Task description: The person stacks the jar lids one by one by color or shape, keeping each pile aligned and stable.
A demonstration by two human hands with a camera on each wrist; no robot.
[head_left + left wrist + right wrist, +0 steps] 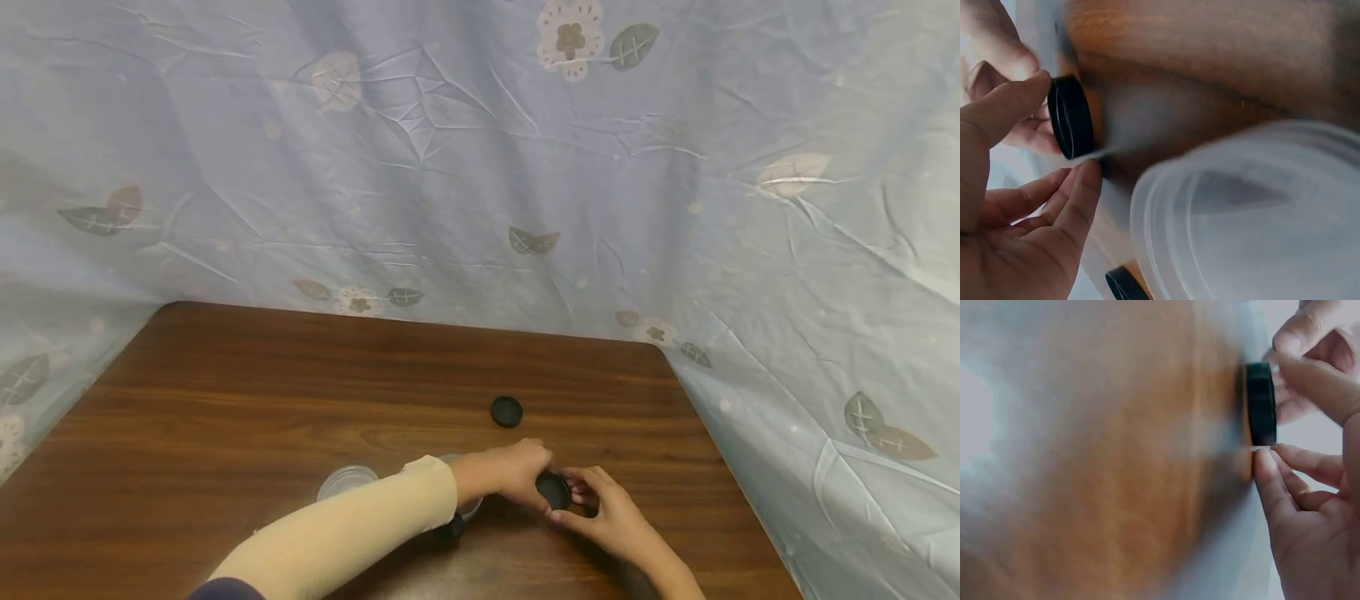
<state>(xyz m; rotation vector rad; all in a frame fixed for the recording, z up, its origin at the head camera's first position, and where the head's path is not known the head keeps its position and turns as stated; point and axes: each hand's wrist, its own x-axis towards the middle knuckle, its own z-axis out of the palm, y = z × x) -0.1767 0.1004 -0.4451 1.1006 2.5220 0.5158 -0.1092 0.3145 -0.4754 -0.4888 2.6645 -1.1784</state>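
Observation:
A round black lid (553,492) is between my two hands over the right side of the table. My left hand (520,473) pinches it from the left, with the thumb at one edge of the lid (1070,117) and a fingertip at the opposite edge in the left wrist view. From the other side my right hand (609,510) holds the same rim between thumb and fingers; the right wrist view shows the lid (1261,404) edge-on. Close by the left hand, a translucent plastic container (1254,212) looms large in the left wrist view.
Another black lid (506,412) lies farther back on the brown wooden table (300,392). A clear round container (348,478) stands left of the left forearm, which partly covers a second container (471,510) and a small dark object (450,530). Patterned cloth (450,167) hangs behind the table.

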